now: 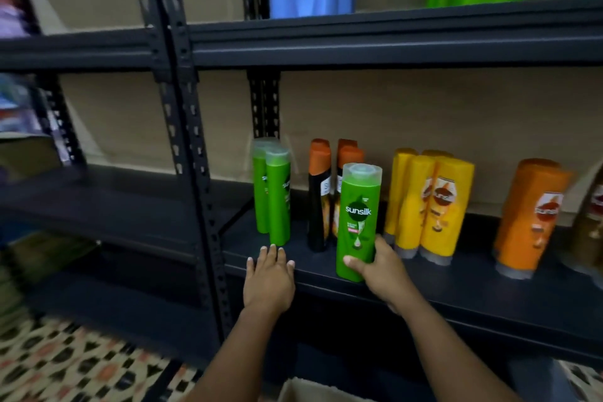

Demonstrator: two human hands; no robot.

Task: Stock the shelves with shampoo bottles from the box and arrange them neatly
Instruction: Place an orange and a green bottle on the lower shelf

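At the far left, a dark metal shelf upright (192, 147) divides the racking, and below it lies a patterned floor (65, 356). Right of the upright, two green Sunsilk bottles (277, 192) stand upright, one behind the other, on the middle shelf (456, 284). The left hand (269, 277) rests flat on the shelf edge just before them, its grip apart with fingers straight and holding nothing. Next stand black bottles with orange caps (319, 196). In front of those, the right hand (380, 268) has its grip clamped round the base of a green Sunsilk shampoo bottle (357, 219), upright at the shelf's front edge. Further right stand yellow bottles (434, 202), then orange bottles (532, 215). A cardboard box (293, 390) corner shows at the bottom.
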